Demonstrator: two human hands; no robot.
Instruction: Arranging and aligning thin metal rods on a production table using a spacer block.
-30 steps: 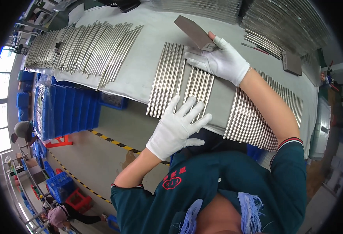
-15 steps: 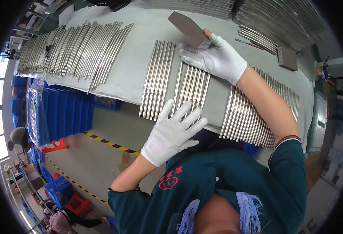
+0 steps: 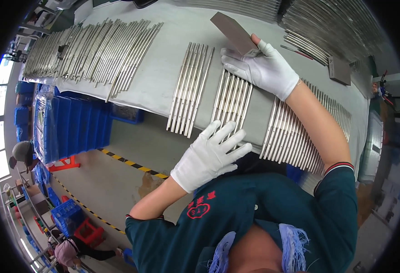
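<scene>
My left hand (image 3: 211, 157), in a white glove, is open with fingers spread over the near ends of a middle bundle of shiny metal rods (image 3: 231, 98). At the far ends of these rods is my gloved right hand (image 3: 263, 68). It holds a brown sanding block (image 3: 234, 32) tilted up between thumb and palm, its other fingers stretched out over the rod tops. To the left lies another small row of metal rods (image 3: 188, 91), with its rightmost rod slightly apart. A wider row of rods (image 3: 291, 132) lies to the right, partly under my right forearm.
A large spread of rods (image 3: 91, 54) covers the table's left side. At the far right are a second brown block (image 3: 339, 71), a few rods (image 3: 307, 47) and plastic-wrapped rods (image 3: 332, 22). Blue crates (image 3: 79, 120) are stacked below the table's left edge. People are farther off at lower left.
The view has shifted slightly, so the scene sits a little further right. The leftmost rod of the middle bundle now lies closer to its neighbours. Both hands keep nearly the same pose.
</scene>
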